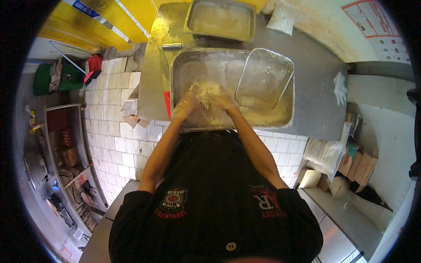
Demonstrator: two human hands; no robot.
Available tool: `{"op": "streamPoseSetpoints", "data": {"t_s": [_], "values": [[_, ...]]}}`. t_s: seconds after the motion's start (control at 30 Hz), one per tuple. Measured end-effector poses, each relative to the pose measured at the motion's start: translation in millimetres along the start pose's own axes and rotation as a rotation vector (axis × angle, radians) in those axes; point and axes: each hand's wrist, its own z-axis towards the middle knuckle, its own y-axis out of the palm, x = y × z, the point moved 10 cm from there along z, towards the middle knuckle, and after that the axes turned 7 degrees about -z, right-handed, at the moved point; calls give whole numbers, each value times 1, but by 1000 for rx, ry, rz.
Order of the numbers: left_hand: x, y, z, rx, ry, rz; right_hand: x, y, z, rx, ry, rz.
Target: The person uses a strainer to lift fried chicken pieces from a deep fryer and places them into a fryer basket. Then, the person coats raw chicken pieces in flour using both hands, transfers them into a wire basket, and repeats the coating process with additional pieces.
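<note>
A deep metal tray (232,124) in front of me contains pale yellow, flour-like powder. Both hands are inside its left half, dusted and blurred by motion. My left hand (188,102) touches the left side of a loose, powder-coated clump (207,92). From the other side, my right hand (225,100) touches the same clump. Blur hides how far the fingers are closed, and what lies under the coating cannot be made out. A rectangular wire-mesh basket (268,79) rests tilted in the tray's right part, apart from my right hand.
The tray stands on a steel table (315,98). Behind it is a second metal tray (220,19) of pale powder. A red-handled tool (167,104) lies along the left rim. At right is a plastic glove (340,88); a bag of white powder (281,21) sits at the back.
</note>
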Motion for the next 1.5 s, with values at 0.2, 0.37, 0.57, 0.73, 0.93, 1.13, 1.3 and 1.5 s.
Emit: {"op": "streamPoseSetpoints", "data": {"t_s": [0.2, 0.37, 0.57, 0.73, 0.93, 1.13, 1.3, 1.5], "values": [[31, -30, -26, -15, -43, 75, -35, -10, -4, 237, -230, -777], [72, -73, -33, 252, 214, -23, -65, -27, -33, 291, -358, -719], [42, -33, -13, 43, 130, 283, -35, -21, -19, 321, -318, -697], [44, -33, -9, 67, 186, 258, -8, -1, -8, 477, -533, -957], [95, -35, -2, 34, 267, 53, -15, -57, -60, 259, -306, -520], [202, 54, 25, -154, 469, -125, 11, -175, -114, 411, 51, -930], [162, 6, 32, 114, 565, -1, 37, -210, -137, 486, 383, -896], [36, 36, 75, -326, 182, 569, -9, -113, -73, 148, 64, -784]]}}
